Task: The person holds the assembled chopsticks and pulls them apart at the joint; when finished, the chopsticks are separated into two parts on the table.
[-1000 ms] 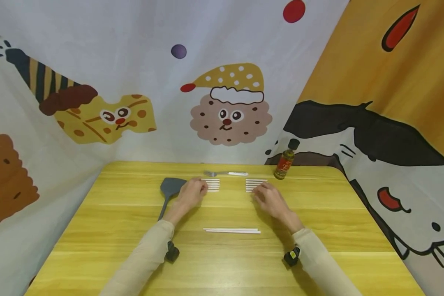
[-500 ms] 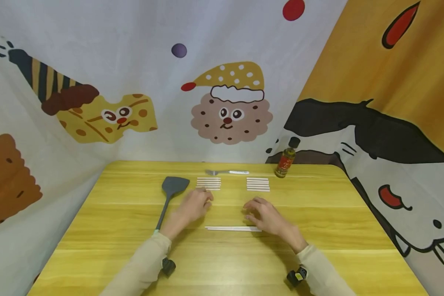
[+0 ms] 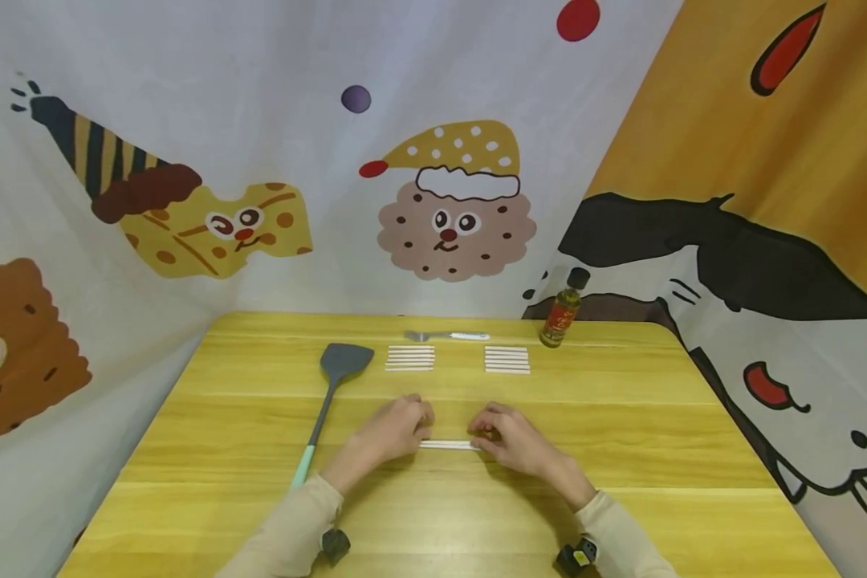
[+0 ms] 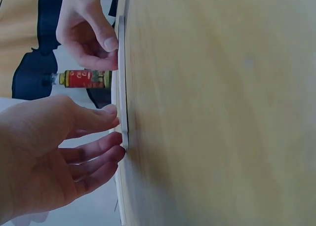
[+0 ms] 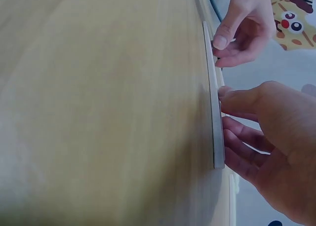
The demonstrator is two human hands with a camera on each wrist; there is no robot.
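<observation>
Two white chopsticks lie side by side across the middle of the table. My left hand is over their left end, fingers relaxed and slightly bent, with the fingertips right at the sticks in the left wrist view. My right hand is at their right end. In the right wrist view, its thumb and loosely bent fingers stand just behind the near chopstick. Both ends of the pair are hidden by the hands in the head view.
Farther back lie two rows of several short white sticks, a left row and a right row. Behind them is a fork. A grey spatula lies left; a sauce bottle stands at the back right. A printed curtain hangs behind the table.
Both hands have drawn back from the rows of short sticks toward me and come down at the two ends of the chopsticks. The rows, partly covered before, are now uncovered.
</observation>
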